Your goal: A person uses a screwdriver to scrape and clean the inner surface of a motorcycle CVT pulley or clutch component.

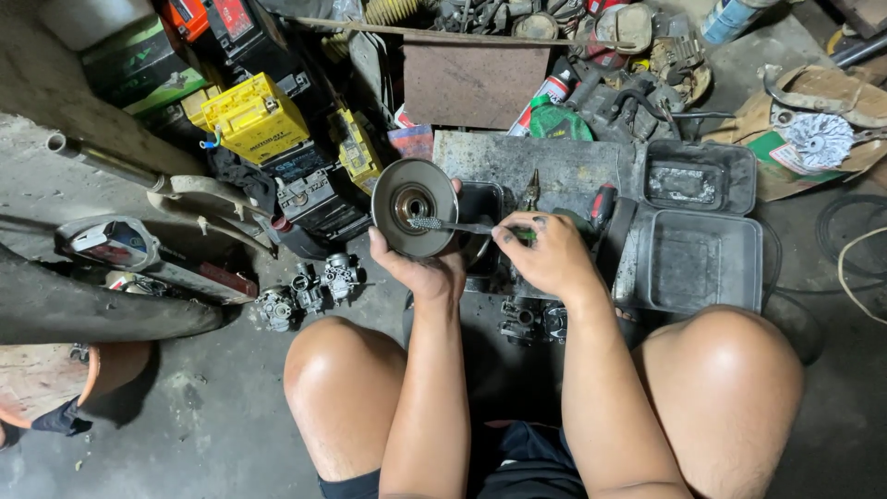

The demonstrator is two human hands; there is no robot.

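Observation:
My left hand (420,268) grips a round metal pulley disc (416,207) from below and holds it upright, its central hub facing me. My right hand (547,254) holds a small wire brush (453,225) by its green handle. The bristle end lies against the disc's hub. Both hands are raised above my bare knees, over the concrete floor.
An open black plastic tool case (702,242) lies to the right. Several carburetors (309,291) sit on the floor to the left. Yellow batteries (254,115), boxes and engine parts pile up behind. A dark metal plate (517,162) lies beyond the hands.

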